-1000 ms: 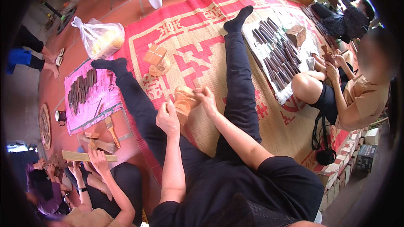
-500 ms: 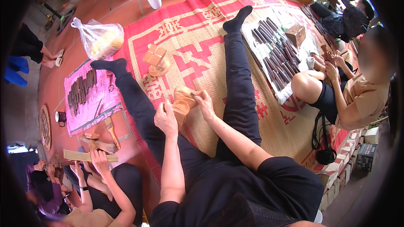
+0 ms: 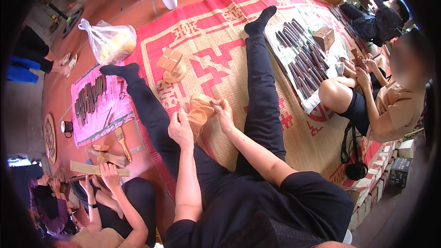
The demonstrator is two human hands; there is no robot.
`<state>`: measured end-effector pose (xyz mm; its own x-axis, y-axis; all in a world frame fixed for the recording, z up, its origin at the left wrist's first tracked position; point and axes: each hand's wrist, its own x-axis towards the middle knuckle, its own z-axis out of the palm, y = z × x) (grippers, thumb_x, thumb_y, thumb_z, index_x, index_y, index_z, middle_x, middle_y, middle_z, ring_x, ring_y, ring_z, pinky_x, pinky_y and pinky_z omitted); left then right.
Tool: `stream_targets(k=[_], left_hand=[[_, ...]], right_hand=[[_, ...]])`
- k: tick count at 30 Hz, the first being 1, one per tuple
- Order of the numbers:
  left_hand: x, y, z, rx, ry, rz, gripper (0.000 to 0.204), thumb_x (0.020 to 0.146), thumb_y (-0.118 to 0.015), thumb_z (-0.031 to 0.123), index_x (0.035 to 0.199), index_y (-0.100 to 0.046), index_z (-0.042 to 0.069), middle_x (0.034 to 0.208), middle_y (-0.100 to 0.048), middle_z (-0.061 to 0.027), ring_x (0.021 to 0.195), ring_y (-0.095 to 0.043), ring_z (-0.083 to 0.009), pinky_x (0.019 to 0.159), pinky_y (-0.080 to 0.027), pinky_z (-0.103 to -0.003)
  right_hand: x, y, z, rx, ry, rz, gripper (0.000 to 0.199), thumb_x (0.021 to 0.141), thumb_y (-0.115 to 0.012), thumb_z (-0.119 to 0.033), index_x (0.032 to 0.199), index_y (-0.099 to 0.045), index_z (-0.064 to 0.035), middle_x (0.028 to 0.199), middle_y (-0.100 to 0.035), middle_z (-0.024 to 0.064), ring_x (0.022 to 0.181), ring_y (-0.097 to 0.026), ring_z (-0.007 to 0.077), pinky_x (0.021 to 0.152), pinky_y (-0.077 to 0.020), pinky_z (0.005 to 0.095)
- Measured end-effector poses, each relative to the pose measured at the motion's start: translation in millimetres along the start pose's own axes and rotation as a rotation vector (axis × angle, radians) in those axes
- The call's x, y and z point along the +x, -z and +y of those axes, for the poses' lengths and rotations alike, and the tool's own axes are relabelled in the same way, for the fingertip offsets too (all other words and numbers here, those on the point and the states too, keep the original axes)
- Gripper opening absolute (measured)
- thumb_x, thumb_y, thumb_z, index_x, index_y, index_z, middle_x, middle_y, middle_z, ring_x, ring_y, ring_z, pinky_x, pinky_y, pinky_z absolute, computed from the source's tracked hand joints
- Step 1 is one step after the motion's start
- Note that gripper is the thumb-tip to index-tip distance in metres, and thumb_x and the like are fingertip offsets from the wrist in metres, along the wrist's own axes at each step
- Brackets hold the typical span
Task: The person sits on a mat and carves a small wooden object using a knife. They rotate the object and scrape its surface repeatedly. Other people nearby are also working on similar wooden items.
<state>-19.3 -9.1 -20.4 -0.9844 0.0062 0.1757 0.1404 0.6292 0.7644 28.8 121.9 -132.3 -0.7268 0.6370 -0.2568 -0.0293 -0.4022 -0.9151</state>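
Between my legs I hold a light-brown carved wooden piece (image 3: 198, 115) with rounded, grooved lobes. My left hand (image 3: 181, 129) is closed on its near left side, thumb uppermost. At its right end my right hand (image 3: 223, 115) is closed in a pinch; a small dark bit shows at the fingertips, too small to name. Beyond the held piece, on the mat, lies a similar rounded wooden piece (image 3: 173, 74). Resting against it is a squarish tan wooden block (image 3: 169, 59) with pale lines across its top.
A patterned red-and-straw mat (image 3: 220, 151) lies beneath me. Many dark sticks (image 3: 303, 59) lie on a white cloth at right, beside a seated person (image 3: 390, 105). At left are dark tools (image 3: 90, 96) on a pink sheet, a brush (image 3: 122, 144), a plastic bag (image 3: 112, 46) and another person's hands (image 3: 109, 174).
My hands and the carved piece stay almost where they were. At the top, another person's hand has left the sandals. The person standing at left has shifted their feet.
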Motion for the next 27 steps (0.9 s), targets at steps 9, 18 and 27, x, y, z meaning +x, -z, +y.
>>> stream_targets(k=[9,18,27], left_hand=[[8.2,-5.1,-5.5,-0.046,-0.001,0.064,0.031,0.093,-0.056,0.029,0.077,-0.063,0.003,0.066,-0.062,-0.0160,0.061,-0.061,-0.0348,0.058,-0.045,-0.043],[9.9,-10.2,0.7,-0.003,-0.017,0.019,0.034,0.095,-0.052,0.031,0.077,-0.064,0.004,0.069,-0.065,-0.0135,0.065,-0.062,-0.0325,0.062,-0.046,-0.041],[11.4,-6.9,0.6,0.017,0.021,0.013,0.037,0.095,-0.052,0.034,0.078,-0.065,0.005,0.070,-0.064,-0.0132,0.065,-0.062,-0.0319,0.063,-0.046,-0.041]], right_hand=[[24.5,-0.8,-8.4,0.070,0.092,0.029,0.003,0.092,-0.055,-0.007,0.094,-0.055,-0.0048,0.092,-0.065,0.0059,0.091,-0.059,0.0149,0.081,-0.0463,0.0273],[60.3,14.4,25.4,0.040,-0.047,0.194,0.001,0.089,-0.058,-0.006,0.090,-0.057,-0.0056,0.085,-0.061,0.0006,0.077,-0.055,0.0104,0.073,-0.0435,0.0252],[19.1,-8.5,1.9,-0.039,0.065,-0.013,0.006,0.090,-0.057,-0.005,0.096,-0.058,-0.0039,0.098,-0.066,0.0055,0.095,-0.058,0.0120,0.089,-0.0430,0.0268]])
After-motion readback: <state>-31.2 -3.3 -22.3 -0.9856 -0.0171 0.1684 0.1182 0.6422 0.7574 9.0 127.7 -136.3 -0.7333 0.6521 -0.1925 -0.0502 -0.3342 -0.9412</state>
